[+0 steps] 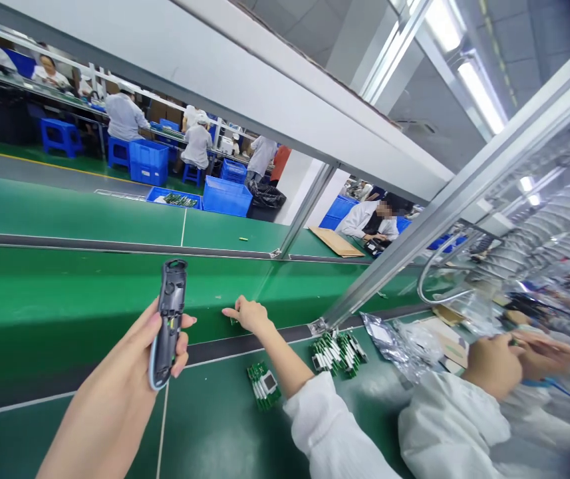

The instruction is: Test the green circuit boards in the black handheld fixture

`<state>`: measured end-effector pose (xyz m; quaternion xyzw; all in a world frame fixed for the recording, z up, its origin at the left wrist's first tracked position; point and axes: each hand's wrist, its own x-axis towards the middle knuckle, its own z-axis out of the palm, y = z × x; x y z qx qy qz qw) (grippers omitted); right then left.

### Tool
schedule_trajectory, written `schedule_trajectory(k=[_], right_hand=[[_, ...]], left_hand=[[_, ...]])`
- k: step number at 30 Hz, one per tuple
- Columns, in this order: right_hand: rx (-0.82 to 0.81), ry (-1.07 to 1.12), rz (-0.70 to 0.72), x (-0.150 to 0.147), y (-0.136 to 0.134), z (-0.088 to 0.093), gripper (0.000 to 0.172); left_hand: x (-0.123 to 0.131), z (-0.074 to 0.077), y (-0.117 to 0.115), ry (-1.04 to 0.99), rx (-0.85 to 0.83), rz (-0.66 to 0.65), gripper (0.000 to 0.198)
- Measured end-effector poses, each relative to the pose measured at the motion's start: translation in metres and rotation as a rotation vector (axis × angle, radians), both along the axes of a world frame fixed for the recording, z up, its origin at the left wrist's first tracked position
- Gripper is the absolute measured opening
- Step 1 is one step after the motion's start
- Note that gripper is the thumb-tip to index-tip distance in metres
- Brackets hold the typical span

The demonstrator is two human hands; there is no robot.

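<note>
My left hand [138, 352] is closed around a long, narrow black plastic housing half [171, 313] with a light blue outer edge, held upright with its hollow inside showing. A small yellow-green part shows within it. My right hand [251, 315], in a white sleeve, reaches over the green conveyor belt [90, 286]. Its fingers are closed on a small green circuit board [233, 321], mostly hidden beneath them. Near my right forearm, a bundle of circuit boards [263, 386] lies on the dark green worktop [209, 426]. A larger pile of boards [337, 352] lies beyond the forearm.
On my right, a co-worker's hands [494, 362] work close to clear plastic bags [404, 342]. A metal post [394, 246] rises between us. Across the belt are a far ledge [65, 206], a cardboard sheet [337, 242] and blue bins [227, 196]. Other people sit farther back.
</note>
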<state>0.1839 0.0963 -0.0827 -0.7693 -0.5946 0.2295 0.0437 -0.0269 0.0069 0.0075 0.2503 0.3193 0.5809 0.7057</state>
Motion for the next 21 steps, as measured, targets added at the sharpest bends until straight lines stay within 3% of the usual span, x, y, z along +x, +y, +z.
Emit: schedule_trajectory(k=[5, 8, 11, 15, 18, 21], right_hand=[[-0.044, 0.253, -0.136, 0.023, -0.021, 0.007, 0.015], [0.073, 0.439, -0.147, 0.021, -0.040, 0.021, 0.025], [0.274, 0.738, -0.106, 0.005, -0.064, 0.045, 0.043], [0.714, 1.256, -0.151, -0.023, -0.098, 0.080, 0.043], [0.863, 1.196, -0.135, -0.041, -0.116, 0.097, 0.032], [0.894, 1.045, -0.044, -0.056, -0.123, 0.103, 0.022]], left_hand=[[0.000, -0.008, 0.003, -0.002, 0.059, -0.025, 0.021], [0.005, -0.003, -0.001, 0.012, 0.052, -0.037, 0.014], [0.010, 0.004, -0.008, 0.039, 0.014, -0.083, 0.014], [0.012, 0.013, -0.018, 0.132, -0.064, -0.199, 0.033], [0.012, 0.019, -0.026, 0.210, -0.116, -0.286, 0.041], [0.015, 0.025, -0.033, 0.263, -0.152, -0.342, 0.044]])
